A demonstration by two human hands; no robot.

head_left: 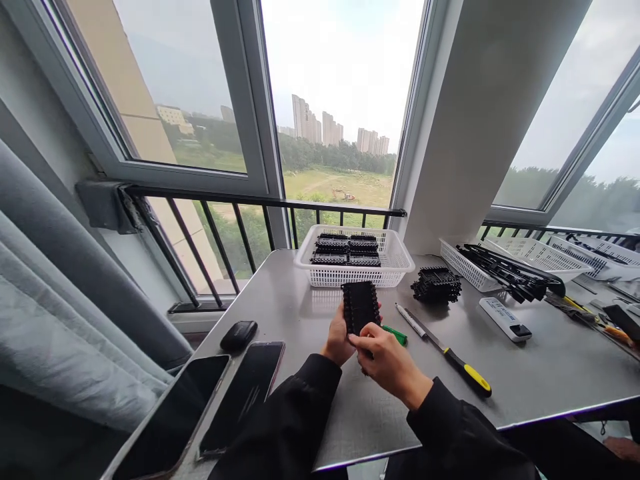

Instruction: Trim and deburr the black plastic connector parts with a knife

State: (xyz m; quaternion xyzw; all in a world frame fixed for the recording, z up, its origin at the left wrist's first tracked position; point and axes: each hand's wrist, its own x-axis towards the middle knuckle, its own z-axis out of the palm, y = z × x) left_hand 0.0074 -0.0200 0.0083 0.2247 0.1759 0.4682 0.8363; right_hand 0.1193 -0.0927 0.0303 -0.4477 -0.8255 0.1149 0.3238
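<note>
My left hand [337, 337] is closed around a flat black plastic part [361, 305] with rows of small knobs along both sides, held up over the table. My right hand [387, 360] is closed, thumb and fingers pinching at the lower edge of that part. Its fingertips partly cover the edge, so any small piece there is hidden. Just behind my right hand a green object [396, 335] shows, its other end out of sight. Beyond my hands stands a white basket [360, 277] with stacks of similar black parts [346, 249].
A pile of black parts [436, 285] sits right of the basket. Nearby lie a marker [411, 321], a yellow-black handled tool [467, 372] and a white device [505, 320]. Two phones [243, 397] and a black case [239, 336] lie left. More baskets [537, 257] stand right.
</note>
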